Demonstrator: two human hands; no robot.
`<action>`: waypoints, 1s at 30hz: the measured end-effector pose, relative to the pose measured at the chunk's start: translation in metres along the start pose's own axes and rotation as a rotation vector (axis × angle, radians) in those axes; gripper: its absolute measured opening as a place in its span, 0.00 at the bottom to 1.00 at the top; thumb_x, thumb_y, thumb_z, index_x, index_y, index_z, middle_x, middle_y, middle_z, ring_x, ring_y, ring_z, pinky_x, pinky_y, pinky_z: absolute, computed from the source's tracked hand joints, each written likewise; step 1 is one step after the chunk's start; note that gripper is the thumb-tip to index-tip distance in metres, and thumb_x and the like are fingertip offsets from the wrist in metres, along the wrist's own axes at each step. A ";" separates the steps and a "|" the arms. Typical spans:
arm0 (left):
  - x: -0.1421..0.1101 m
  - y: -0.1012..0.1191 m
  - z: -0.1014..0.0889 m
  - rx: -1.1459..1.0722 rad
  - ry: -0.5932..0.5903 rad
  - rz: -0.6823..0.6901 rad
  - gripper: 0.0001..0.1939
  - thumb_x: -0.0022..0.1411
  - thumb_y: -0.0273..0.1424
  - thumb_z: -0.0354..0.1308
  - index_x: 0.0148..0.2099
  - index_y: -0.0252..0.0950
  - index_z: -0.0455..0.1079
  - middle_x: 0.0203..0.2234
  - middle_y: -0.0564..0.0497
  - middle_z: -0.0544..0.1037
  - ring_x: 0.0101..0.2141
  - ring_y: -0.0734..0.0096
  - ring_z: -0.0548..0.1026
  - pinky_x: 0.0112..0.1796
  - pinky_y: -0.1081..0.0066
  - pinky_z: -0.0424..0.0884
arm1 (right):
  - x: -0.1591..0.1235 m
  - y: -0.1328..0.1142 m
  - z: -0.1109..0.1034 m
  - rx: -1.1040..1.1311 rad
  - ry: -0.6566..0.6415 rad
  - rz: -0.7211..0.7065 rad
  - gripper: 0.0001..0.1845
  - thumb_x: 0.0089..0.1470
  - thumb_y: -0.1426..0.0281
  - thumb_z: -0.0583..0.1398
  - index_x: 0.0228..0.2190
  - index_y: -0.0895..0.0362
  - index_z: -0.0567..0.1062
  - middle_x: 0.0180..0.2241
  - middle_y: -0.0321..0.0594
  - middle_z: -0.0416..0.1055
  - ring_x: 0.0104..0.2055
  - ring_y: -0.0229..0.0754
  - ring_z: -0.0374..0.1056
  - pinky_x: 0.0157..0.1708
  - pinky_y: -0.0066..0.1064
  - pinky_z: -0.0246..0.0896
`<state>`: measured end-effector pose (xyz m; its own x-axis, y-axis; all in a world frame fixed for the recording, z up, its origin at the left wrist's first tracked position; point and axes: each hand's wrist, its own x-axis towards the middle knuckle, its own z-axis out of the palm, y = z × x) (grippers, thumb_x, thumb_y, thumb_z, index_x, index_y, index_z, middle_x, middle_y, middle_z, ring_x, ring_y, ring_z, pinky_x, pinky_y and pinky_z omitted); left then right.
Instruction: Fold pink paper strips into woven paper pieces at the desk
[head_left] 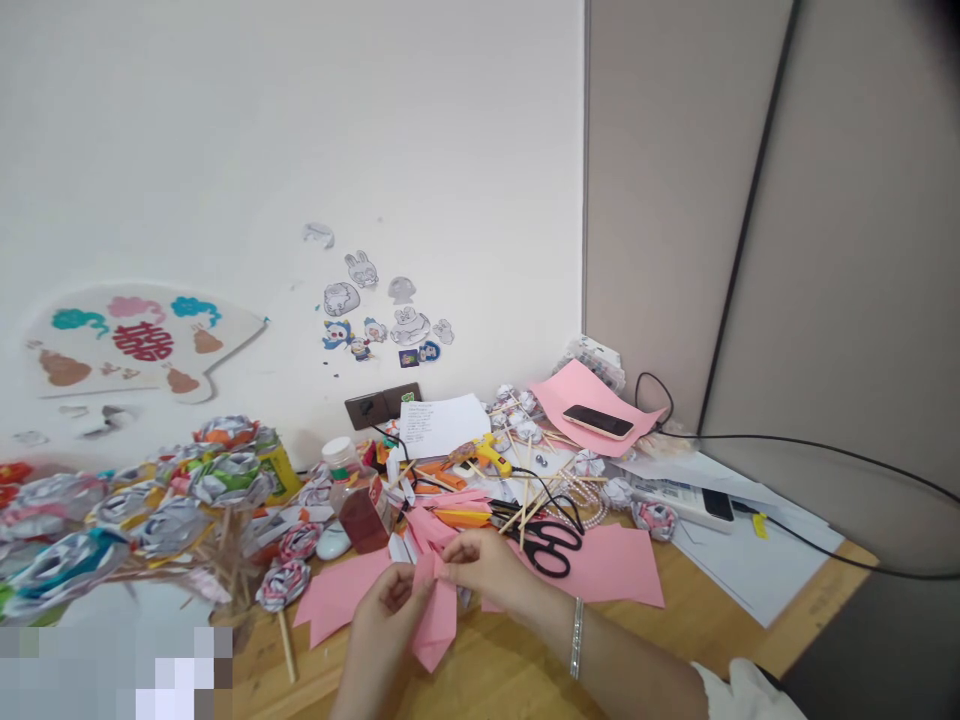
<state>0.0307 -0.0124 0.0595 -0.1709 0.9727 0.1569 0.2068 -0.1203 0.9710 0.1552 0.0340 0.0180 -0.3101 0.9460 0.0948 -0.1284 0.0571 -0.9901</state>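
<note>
A folded strip of pink paper (435,630) is pinched between my two hands above the wooden table. My left hand (394,605) grips its left edge with the fingers curled. From the right, my right hand (476,565) closes its thumb and fingertips on the upper part. More pink sheets (611,565) lie on the table on both sides of my hands. Black-handled scissors (551,548) rest just beyond my right wrist. Behind the hands stands a bottle of reddish liquid (360,505) with a white cap.
Paper flowers (225,480) on sticks crowd the left side. A yellow glue gun (493,455) lies at the back centre. One phone (598,421) sits on pink paper. Cables (810,445) cross the right side, above white sheets (757,570).
</note>
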 end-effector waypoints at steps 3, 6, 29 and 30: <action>0.000 0.000 0.001 -0.021 -0.022 -0.008 0.17 0.35 0.45 0.61 0.21 0.35 0.69 0.17 0.52 0.75 0.23 0.67 0.71 0.25 0.73 0.67 | 0.001 0.000 0.000 -0.024 0.010 -0.019 0.14 0.35 0.65 0.63 0.25 0.62 0.73 0.23 0.36 0.68 0.25 0.35 0.62 0.27 0.27 0.56; 0.001 -0.004 0.001 -0.036 -0.043 -0.015 0.16 0.36 0.42 0.62 0.23 0.35 0.69 0.18 0.52 0.76 0.24 0.66 0.72 0.25 0.73 0.68 | 0.002 0.004 0.000 -0.049 0.018 -0.039 0.13 0.35 0.65 0.63 0.25 0.61 0.73 0.23 0.36 0.69 0.26 0.35 0.63 0.27 0.27 0.57; 0.000 -0.011 -0.001 -0.025 -0.089 -0.007 0.10 0.43 0.37 0.60 0.24 0.34 0.69 0.18 0.54 0.74 0.24 0.68 0.70 0.26 0.75 0.66 | -0.002 -0.005 -0.003 -0.176 -0.011 -0.132 0.05 0.42 0.72 0.57 0.23 0.60 0.73 0.22 0.36 0.68 0.24 0.34 0.61 0.25 0.25 0.54; 0.000 -0.009 -0.001 -0.027 -0.087 -0.014 0.10 0.42 0.37 0.60 0.24 0.34 0.69 0.18 0.54 0.74 0.24 0.68 0.70 0.25 0.75 0.66 | -0.001 -0.005 -0.003 -0.176 -0.012 -0.133 0.05 0.41 0.72 0.57 0.23 0.60 0.73 0.22 0.36 0.67 0.24 0.34 0.61 0.25 0.25 0.54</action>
<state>0.0282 -0.0119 0.0504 -0.0889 0.9878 0.1281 0.1788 -0.1107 0.9776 0.1590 0.0332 0.0226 -0.3128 0.9225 0.2261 -0.0029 0.2372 -0.9715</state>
